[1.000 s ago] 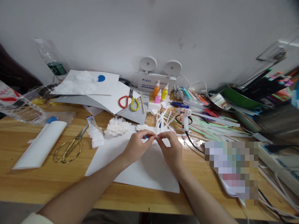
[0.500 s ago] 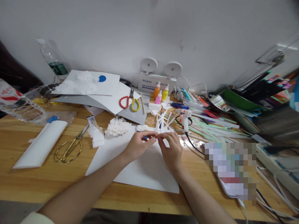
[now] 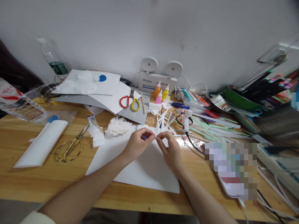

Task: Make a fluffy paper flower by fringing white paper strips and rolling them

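Observation:
Over the white sheet (image 3: 144, 171), my left hand (image 3: 140, 141) and my right hand (image 3: 169, 147) meet fingertip to fingertip. Both are closed in a pinch on something small and pale, too small to make out. A fluffy white paper cluster (image 3: 118, 126) lies left of my left hand, and a smaller white piece (image 3: 143, 127) sits just behind it. Cut white paper strips (image 3: 163, 121) spread behind my hands. A white glue gun (image 3: 185, 119) stands behind and right of my right hand.
Gold-handled scissors (image 3: 70, 149) and rolled white paper (image 3: 42, 144) lie on the left. Behind are red-and-yellow pliers (image 3: 130, 101), paint bottles (image 3: 158, 97) and stacked sheets (image 3: 108, 99). At right are a blurred-out device (image 3: 231, 171), a power strip (image 3: 277, 168) and cables.
The fingers of both hands have curled and shifted slightly while their tips stay together. My right hand's fingers are more bent, and the table items look unchanged.

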### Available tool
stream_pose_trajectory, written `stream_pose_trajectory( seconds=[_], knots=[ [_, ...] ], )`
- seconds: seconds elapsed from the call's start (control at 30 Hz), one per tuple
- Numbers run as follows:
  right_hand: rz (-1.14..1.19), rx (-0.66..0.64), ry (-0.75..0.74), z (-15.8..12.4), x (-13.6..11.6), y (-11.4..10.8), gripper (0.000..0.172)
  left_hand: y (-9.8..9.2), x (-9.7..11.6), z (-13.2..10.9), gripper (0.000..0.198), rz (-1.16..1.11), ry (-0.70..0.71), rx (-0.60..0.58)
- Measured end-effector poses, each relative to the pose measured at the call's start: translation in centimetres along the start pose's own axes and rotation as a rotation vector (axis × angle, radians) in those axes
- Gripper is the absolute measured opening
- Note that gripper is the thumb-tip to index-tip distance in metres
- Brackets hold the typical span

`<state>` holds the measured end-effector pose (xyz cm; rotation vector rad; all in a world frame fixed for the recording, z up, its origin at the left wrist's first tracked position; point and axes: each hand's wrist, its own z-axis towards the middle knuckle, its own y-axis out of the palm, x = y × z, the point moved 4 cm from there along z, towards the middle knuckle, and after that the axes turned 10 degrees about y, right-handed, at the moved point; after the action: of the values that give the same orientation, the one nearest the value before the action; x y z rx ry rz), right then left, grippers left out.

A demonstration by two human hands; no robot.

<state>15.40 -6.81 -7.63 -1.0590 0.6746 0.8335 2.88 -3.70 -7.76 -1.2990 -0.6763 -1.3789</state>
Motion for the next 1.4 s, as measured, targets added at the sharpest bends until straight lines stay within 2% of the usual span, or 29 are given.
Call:
stream_pose_trajectory(
  seconds=[0.33,0.6,0.8,1.1,1.3,1.4],
  knots=[
    [0.007,-0.037,0.008,0.0,0.3,0.0,0.005,0.0,1.3,-0.2,0.014,0.151,0.144,-0.022],
    [-0.017,-0.011,-0.03,0.0,0.2,0.0,0.005,0.0,1.5,-0.2,0.015,0.218,0.185,-0.023],
    [-0.06,0.101,-0.075,-0.1,0.0,-0.4,0.007,0.1,1.3,-0.3,0.017,0.212,0.168,-0.026],
    [-0.081,0.232,-0.046,-0.5,0.0,-0.5,0.005,0.2,1.1,-0.4,0.018,0.12,0.116,-0.006],
    [-0.139,0.247,-0.182,-0.7,-0.2,-0.4,0.015,0.4,1.0,-0.4,0.018,0.081,0.067,-0.019],
    [-0.138,0.238,-0.166,-0.5,-0.2,-0.5,0.01,0.3,0.9,-0.3,0.019,0.072,0.06,-0.013]
  ],
)
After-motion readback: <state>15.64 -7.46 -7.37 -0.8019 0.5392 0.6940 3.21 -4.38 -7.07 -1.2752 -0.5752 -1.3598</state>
